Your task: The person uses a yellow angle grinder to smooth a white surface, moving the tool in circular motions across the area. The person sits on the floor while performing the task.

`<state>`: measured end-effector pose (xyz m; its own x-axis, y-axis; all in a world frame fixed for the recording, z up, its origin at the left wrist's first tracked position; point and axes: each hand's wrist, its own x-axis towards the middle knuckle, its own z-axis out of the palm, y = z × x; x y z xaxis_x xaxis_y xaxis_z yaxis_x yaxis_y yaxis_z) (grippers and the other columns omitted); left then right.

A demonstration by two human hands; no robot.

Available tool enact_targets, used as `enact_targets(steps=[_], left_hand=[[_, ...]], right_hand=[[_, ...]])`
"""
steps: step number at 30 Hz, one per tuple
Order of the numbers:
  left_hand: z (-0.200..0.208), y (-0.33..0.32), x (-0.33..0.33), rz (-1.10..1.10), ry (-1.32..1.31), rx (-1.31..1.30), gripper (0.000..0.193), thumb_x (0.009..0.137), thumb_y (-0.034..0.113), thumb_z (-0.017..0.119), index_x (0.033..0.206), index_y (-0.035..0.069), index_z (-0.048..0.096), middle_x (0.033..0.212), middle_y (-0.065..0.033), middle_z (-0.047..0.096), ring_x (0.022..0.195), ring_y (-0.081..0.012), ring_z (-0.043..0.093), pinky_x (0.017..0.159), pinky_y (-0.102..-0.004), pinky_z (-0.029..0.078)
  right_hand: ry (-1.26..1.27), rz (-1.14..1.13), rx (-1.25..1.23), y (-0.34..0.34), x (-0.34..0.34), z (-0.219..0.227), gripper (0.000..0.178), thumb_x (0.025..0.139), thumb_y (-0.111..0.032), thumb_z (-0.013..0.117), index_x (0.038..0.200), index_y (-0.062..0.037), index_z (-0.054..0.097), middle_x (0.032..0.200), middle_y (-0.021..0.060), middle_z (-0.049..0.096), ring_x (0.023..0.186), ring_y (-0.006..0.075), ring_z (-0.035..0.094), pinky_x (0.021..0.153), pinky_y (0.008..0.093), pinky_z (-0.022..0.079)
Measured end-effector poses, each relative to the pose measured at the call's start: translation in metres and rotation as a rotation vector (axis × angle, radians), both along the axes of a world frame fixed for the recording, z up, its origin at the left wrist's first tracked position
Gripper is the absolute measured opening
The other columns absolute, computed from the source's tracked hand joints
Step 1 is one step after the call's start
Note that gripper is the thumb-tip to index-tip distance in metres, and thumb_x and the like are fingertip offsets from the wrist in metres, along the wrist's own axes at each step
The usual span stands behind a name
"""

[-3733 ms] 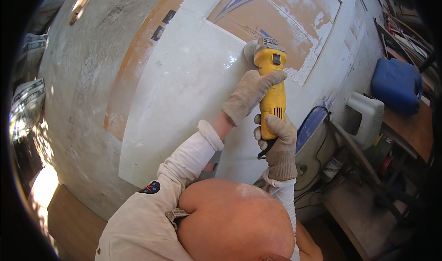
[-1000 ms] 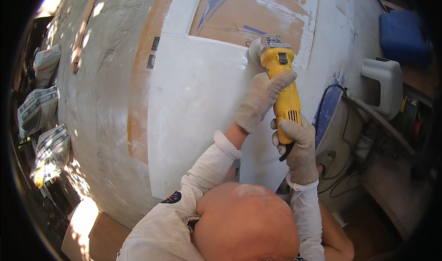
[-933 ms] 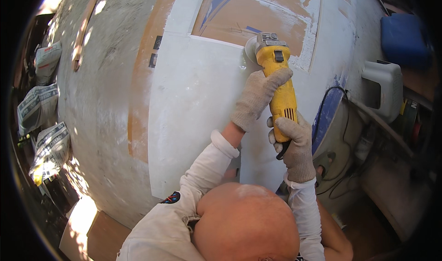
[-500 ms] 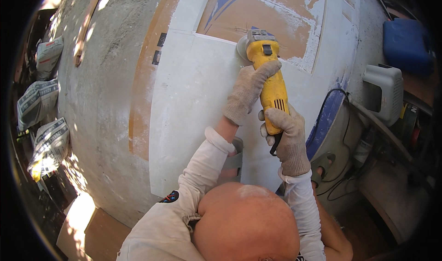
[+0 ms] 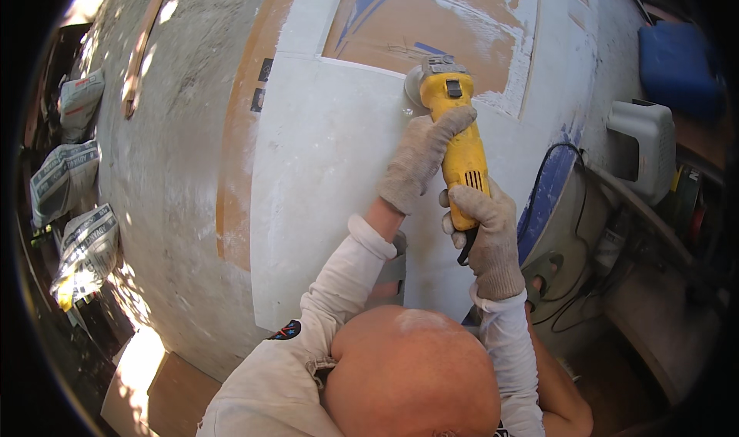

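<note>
A yellow angle grinder (image 5: 467, 154) with a grey metal head and a black switch is held in both my gloved hands. My left hand (image 5: 419, 158) wraps around the front of its body, just behind the head. Toward the cord end, my right hand (image 5: 491, 233) grips the back of the grinder. The round disc (image 5: 413, 87) at the tool's left side is over a white sheet (image 5: 323, 167), close to the edge of a rectangular cut-out; whether it touches cannot be told. Brown cardboard (image 5: 431, 17) with blue marks shows inside the cut-out.
Several printed bags (image 5: 85, 244) lie at the left, beyond bare concrete (image 5: 173, 175). On the right are a blue jerrycan (image 5: 677, 71), a grey plastic container (image 5: 650, 148) and a looping black cable (image 5: 583, 229). A sandal (image 5: 545, 271) is beside my right forearm.
The grinder, with both hands on it, has shifted slightly right and nearer over the sheet. My grip stays the same.
</note>
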<state>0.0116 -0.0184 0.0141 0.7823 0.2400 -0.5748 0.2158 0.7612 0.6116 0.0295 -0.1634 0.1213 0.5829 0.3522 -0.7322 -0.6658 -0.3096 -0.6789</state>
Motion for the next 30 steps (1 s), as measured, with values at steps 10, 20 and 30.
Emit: enact_targets(steps=[10, 20, 30], left_hand=[[0.003, -0.030, 0.014, -0.059, -0.020, -0.020, 0.057, 0.102, 0.049, 0.082, 0.123, -0.002, 0.072, 0.107, -0.0108, 0.075, 0.096, -0.0196, 0.076, 0.085, -0.0351, 0.064], [0.002, -0.057, 0.026, -0.153, -0.078, 0.020, 0.062, 0.102, 0.057, 0.079, 0.118, -0.003, 0.074, 0.104, -0.0102, 0.075, 0.092, -0.0184, 0.074, 0.084, -0.0350, 0.061], [-0.002, -0.081, 0.044, -0.225, -0.102, 0.014, 0.065, 0.101, 0.061, 0.078, 0.111, -0.003, 0.076, 0.097, -0.0100, 0.077, 0.088, -0.0191, 0.074, 0.082, -0.0361, 0.061]], right_hand=[[-0.013, -0.064, -0.036, -0.022, 0.005, 0.010, 0.038, 0.097, -0.025, 0.080, 0.121, 0.0034, 0.071, 0.088, 0.0039, 0.067, 0.062, 0.0088, 0.064, 0.049, 0.0232, 0.046], [-0.030, -0.153, -0.030, -0.048, 0.006, 0.012, 0.032, 0.100, -0.020, 0.079, 0.118, 0.0042, 0.070, 0.089, 0.0056, 0.068, 0.062, 0.0098, 0.065, 0.048, 0.0232, 0.045], [-0.085, -0.216, -0.072, -0.069, 0.011, 0.010, 0.030, 0.100, -0.019, 0.079, 0.116, 0.0044, 0.070, 0.089, 0.0065, 0.069, 0.061, 0.0087, 0.064, 0.047, 0.0222, 0.047]])
